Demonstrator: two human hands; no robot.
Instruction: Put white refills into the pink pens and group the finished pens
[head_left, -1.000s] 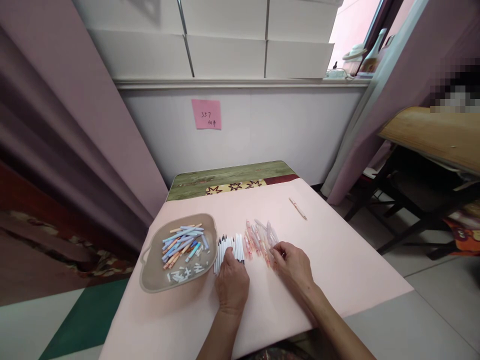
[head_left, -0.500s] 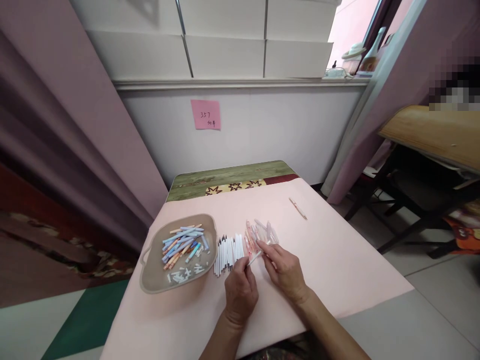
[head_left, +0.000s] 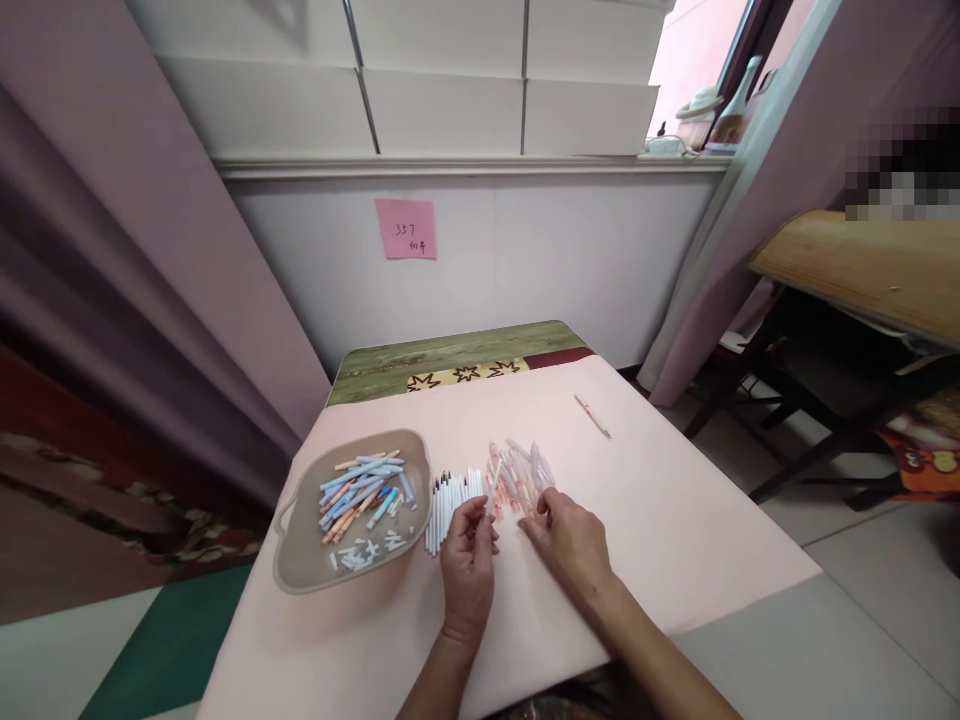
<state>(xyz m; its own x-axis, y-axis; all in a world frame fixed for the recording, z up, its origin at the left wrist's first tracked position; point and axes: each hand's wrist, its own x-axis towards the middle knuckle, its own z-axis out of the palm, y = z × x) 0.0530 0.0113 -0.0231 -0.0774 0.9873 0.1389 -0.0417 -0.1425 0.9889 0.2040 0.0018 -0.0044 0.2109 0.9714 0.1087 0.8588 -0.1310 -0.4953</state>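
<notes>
My left hand (head_left: 469,568) pinches a thin white pen refill (head_left: 494,482), held tilted upward above the table. My right hand (head_left: 576,545) is at the near end of a pile of clear and pinkish pen barrels (head_left: 514,470), its fingers closed on one at the edge; the fingertips partly hide it. Just left of that pile, white pen refills (head_left: 448,512), several with dark tips, lie side by side in a row, partly behind my left hand.
A beige basket (head_left: 289,560) on the left holds blue, purple and orange pen parts (head_left: 364,490) and small white pieces (head_left: 367,552). One pen (head_left: 592,415) lies apart at the right. A pink cloth (head_left: 660,520) covers the table; a wooden table (head_left: 862,260) stands further right.
My left hand has turned the refill from nearly level to steeply upright. My right hand has come away from the refill, moving slightly right to the near end of the barrels.
</notes>
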